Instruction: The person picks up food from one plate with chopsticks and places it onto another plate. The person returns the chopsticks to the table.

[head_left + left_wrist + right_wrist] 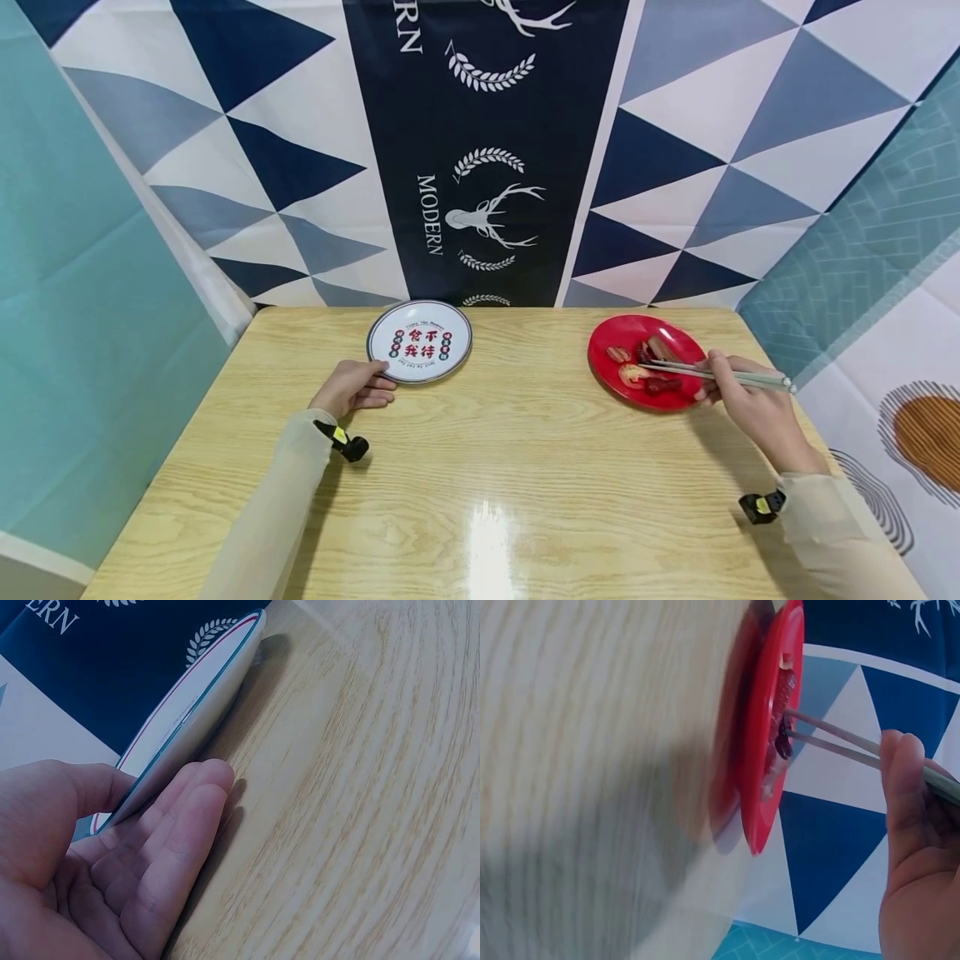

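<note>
My left hand (354, 387) pinches the near-left rim of a white plate (420, 372) with a dark edge and red lettering; the thumb lies on top and the fingers underneath, as the left wrist view shows. In my right hand (757, 408) is a pair of pale chopsticks (738, 377), held over a red plate (611, 327). Their tips touch a dark brown piece of food (783, 742) among several others, such as a brown strip (663, 351) and a yellowish piece (634, 375). What exactly each piece is, I cannot tell.
Both plates stand near the back edge of a light wooden table (480, 450), with a stretch of bare wood between them. Behind rises a patterned cloth (480, 108), and a teal panel (82, 317) borders the left side. Each wrist wears a small black camera.
</note>
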The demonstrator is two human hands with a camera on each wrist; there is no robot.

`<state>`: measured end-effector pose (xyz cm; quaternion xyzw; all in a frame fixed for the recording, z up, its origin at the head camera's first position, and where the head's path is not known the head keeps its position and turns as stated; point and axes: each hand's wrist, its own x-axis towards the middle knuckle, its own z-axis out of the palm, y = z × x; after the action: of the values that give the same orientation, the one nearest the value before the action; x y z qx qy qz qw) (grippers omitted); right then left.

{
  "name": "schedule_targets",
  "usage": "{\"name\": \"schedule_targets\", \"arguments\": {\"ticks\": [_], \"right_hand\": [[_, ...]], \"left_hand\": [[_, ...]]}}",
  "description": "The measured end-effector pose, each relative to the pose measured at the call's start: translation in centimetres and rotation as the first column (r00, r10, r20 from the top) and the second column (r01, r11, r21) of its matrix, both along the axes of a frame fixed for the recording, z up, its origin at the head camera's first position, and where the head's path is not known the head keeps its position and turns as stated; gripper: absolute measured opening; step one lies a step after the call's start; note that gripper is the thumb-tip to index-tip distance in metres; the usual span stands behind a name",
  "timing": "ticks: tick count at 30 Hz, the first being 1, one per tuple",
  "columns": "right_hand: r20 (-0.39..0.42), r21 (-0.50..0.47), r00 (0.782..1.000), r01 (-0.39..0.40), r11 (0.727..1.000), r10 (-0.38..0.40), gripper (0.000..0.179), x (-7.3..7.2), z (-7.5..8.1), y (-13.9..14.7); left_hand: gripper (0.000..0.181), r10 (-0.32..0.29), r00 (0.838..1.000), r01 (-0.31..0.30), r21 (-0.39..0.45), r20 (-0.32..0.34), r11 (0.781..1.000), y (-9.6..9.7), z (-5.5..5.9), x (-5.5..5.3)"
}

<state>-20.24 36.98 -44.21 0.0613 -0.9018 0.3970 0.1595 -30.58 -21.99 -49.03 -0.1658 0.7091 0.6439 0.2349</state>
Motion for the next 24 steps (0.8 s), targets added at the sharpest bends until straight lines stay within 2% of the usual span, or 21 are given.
{"name": "schedule_targets", "arguments": {"ticks": [5,17,24], "right_hand": [[-0.074,-0.017,0.997,0.010,1.000,-0.011,0.033,0.23,-0.41,-0.44],[-0.159,-0.043,0.987,0.010,0.999,-0.017,0.028,0.44,-0.21,-0.64],[-0.175,-0.056,0.984,0.018,0.998,-0.028,0.029,0.78,0.06,-0.65]], "left_hand": [[0.037,0.001,1.000,-0.001,-0.005,-0.007,1.000,0.11,0.07,0.05],[0.038,0.006,1.000,-0.006,-0.014,-0.015,1.000,0.12,0.10,0.19],[0.037,-0.003,1.000,0.003,-0.012,-0.013,1.000,0.17,0.13,0.21]]}}
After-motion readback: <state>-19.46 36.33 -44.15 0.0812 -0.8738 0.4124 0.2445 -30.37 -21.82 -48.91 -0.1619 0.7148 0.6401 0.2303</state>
